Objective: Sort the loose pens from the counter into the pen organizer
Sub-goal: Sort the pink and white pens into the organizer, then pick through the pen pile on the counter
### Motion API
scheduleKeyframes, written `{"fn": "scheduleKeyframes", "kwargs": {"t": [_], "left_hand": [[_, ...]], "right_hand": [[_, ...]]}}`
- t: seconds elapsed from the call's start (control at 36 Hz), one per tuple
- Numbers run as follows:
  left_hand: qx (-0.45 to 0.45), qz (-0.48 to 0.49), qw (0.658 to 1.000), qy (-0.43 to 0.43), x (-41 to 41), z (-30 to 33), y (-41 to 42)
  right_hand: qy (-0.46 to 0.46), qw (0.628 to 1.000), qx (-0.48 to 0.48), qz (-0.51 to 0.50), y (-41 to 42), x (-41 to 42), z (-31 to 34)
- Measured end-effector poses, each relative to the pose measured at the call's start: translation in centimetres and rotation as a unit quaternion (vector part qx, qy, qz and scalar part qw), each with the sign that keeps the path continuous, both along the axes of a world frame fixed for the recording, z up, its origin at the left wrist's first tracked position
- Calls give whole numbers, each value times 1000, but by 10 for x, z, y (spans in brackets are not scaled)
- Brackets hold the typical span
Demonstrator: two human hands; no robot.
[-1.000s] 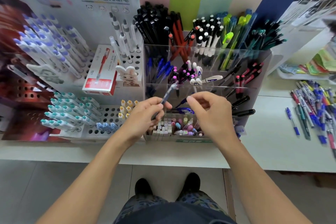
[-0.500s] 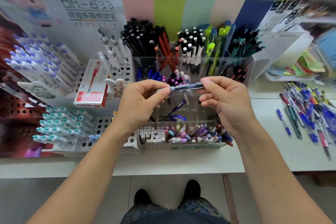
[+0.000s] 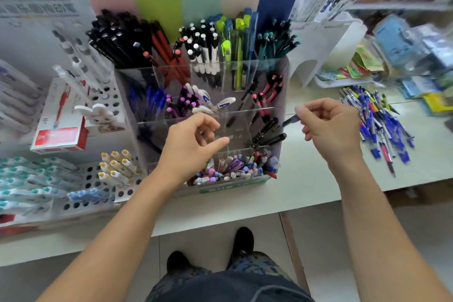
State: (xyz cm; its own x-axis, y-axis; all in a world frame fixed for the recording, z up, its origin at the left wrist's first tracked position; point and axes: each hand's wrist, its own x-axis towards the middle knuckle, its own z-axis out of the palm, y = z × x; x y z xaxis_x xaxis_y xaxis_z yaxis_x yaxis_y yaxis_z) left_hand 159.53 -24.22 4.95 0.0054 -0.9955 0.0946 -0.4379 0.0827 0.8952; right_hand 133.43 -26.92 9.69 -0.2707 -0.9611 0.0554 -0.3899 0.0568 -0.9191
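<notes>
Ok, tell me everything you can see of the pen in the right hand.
The pen is mostly hidden: only a short, dark, blurred end shows, sticking out leftward and slightly downward from the right hand, which pinches it between thumb and curled fingers. It hangs in the air beside the right wall of the clear pen organizer, not touching it as far as can be seen. Colour and tip type cannot be told.

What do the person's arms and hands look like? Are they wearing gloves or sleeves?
No gloves and no sleeves show. Both forearms are bare all the way to the picture's lower edge. The left hand and the right hand are bare too. I can't see any watch, bracelet or ring on them, though the picture is a bit blurry.
</notes>
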Motion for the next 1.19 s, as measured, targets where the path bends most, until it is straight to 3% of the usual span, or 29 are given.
{"fn": "scheduleKeyframes", "kwargs": {"t": [0.19,0.42,0.56,0.67,0.83,0.97,1.03,1.11,1.19], "left_hand": [[42,10,998,-41,5,-15,5],[81,0,997,-6,12,-18,8],[90,-8,996,0,14,-19,9],[82,-21,996,8,10,-16,6],[71,-79,994,24,-24,-12,-6],[66,-119,991,-2,-66,-10,-13],[70,-119,990,-7,-83,-8,-12],[71,-120,990,-11,-114,-5,-9],[69,-133,988,-33,-158,-4,-6]], "right_hand": [[76,997,-1,23,-1,12,-32],[156,986,-14,60,-4,39,-35],[269,958,59,78,-17,32,-43],[284,956,59,40,-18,30,-48],[401,903,101,114,-29,33,-28],[396,886,144,193,-34,25,-26],[350,911,109,189,-25,8,-19],[216,973,32,75,-6,-43,-4],[119,991,64,17,13,-114,-19]]}}
